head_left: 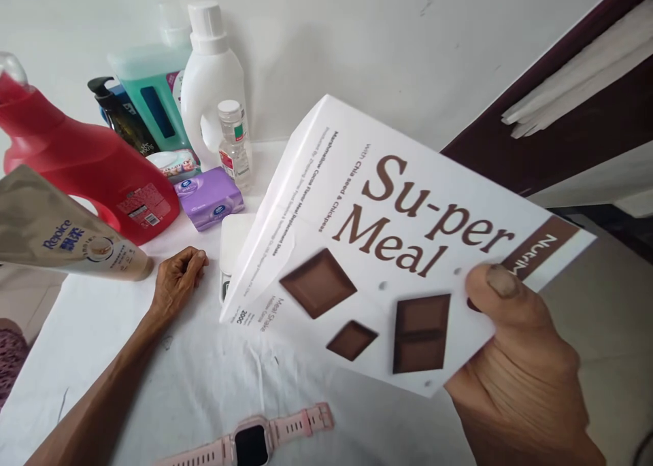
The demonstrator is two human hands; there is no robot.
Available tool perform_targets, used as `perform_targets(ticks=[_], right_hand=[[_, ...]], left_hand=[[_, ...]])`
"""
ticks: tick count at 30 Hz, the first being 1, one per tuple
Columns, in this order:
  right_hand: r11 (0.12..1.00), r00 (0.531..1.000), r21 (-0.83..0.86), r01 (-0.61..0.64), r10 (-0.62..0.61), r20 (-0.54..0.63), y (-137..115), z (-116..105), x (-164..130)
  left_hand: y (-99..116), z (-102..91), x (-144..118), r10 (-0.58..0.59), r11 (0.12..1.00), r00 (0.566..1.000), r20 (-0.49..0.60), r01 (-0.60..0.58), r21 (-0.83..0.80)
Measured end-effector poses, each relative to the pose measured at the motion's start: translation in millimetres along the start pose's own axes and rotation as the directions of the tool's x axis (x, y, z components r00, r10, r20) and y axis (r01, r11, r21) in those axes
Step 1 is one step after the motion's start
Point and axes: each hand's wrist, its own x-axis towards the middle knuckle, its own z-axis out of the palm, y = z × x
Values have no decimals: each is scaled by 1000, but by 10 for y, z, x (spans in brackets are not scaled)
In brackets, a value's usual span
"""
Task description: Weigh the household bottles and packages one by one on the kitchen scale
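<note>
In the head view, the right hand [515,364] grasps a white "Su-per Meal" box [388,248] by its corner at 4 o'clock, thumb pressed on the printed face, fingers hidden behind it; the box is lifted clear of the desk [127,357] and tilted, so its front with the chocolate squares faces the camera. The left hand [178,279] rests loosely curled on the white cloth of the desk at 9 o'clock, grasping nothing, just beside a small white scale [232,245] that is partly hidden behind the box. At 10 o'clock a beige pouch [66,241] juts in from the left edge, with a red detergent jug [86,160] behind it. Toward 11 o'clock stand a teal bottle [150,92], a white bottle [211,78], a small clear bottle [235,143] and a purple tissue pack [209,197]. A pink watch [255,439] lies at 6 o'clock. As I judge it, the box is picked up and held for a look; it is not yet set down on the scale or anywhere else.
</note>
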Motion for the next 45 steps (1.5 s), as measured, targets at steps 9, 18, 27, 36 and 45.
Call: perform_targets(ticks=[9,18,27,36,45], right_hand=[[994,973,-75,73,-87,-214,505,-423,816],[815,624,-502,290,-559,-546,850,-812,2330],[755,606,-632,174,-588,-535,1065,-476,3336],[705,656,-692,153,-596,-462,1349,-191,3679],[695,812,-706,133,-485,-324,1642,-294,3687]], left_hand=[[-52,13,-15,-34,999,999,-6,35,33],[-156,6,16,-31,998,999,23,30,59],[-202,7,5,-55,997,997,46,52,65],[-242,19,17,-58,998,998,39,57,38],[-191,52,-13,-64,998,997,40,65,-15]])
